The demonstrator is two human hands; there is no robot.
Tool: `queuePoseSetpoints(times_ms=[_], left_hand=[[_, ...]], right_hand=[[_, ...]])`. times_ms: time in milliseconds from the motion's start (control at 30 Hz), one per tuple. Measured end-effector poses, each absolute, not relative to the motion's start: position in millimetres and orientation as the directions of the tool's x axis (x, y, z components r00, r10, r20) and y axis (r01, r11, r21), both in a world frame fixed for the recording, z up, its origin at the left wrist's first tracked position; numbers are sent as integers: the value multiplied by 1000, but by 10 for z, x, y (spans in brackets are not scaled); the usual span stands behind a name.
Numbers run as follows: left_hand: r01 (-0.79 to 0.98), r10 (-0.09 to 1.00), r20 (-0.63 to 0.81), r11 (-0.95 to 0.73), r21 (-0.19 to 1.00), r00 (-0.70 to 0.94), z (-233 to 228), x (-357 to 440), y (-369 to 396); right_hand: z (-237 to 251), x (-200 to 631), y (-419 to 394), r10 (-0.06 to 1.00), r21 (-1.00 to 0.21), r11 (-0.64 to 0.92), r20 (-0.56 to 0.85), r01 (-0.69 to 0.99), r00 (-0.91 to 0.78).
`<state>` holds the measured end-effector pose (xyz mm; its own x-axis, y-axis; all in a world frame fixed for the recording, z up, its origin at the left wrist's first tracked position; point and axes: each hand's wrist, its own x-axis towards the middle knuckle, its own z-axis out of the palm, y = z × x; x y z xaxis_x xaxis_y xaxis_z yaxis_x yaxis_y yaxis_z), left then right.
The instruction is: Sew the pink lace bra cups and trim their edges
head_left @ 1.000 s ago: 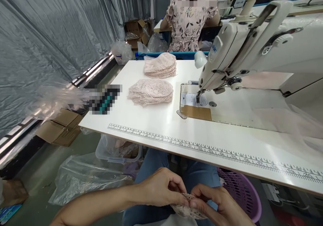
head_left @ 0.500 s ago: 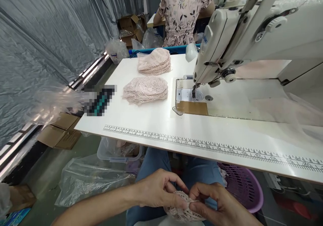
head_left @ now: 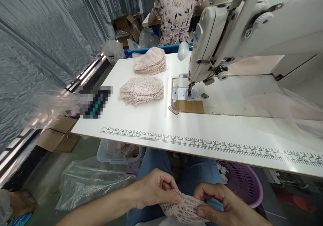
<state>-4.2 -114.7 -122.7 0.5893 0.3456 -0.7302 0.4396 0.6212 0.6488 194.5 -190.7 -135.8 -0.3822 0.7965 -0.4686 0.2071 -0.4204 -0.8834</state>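
Over my lap, a beige-pink lace piece (head_left: 185, 210) is stretched between both hands. My left hand (head_left: 157, 190) pinches its left part between thumb and fingers. At the right part, my right hand (head_left: 217, 202) grips the edge with the thumb on top. The lower side of the lace runs near the bottom of the view. On the white table lie two stacks of similar lace pieces, a nearer stack (head_left: 141, 90) and a farther stack (head_left: 150, 61). To their right stands a sewing machine (head_left: 207, 44), its presser foot over the metal plate.
A printed ruler (head_left: 176, 141) runs along the front edge of the sewing table (head_left: 141, 118). Below it are a purple basket (head_left: 254, 189), a clear plastic bin (head_left: 106, 152) and a plastic sheet (head_left: 85, 182). A person in a floral top (head_left: 176, 13) sits beyond the table. Cardboard boxes (head_left: 58, 136) stand left.
My hands have moved apart, spreading the lace wider between them. The view has shifted slightly, so the table and machine appear a little farther left.
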Motion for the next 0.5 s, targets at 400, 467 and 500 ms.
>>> queuePoseSetpoints(times_ms=[400,467,500], left_hand=[[416,413,-668,550,724,619,-1298,-51,-1211],[398,425,-661,556,730,618,-1297,-35,-1219],[390,457,-650,542,745,607,-1293,-16,-1225]], right_hand=[[-1430,1890,-1913,896,-915,-318,-376,248,-236],[-1467,1891,-1967,967,-915,-181,-233,360,-105],[-1486,1868,-2005,992,-903,-102,-125,418,-29]])
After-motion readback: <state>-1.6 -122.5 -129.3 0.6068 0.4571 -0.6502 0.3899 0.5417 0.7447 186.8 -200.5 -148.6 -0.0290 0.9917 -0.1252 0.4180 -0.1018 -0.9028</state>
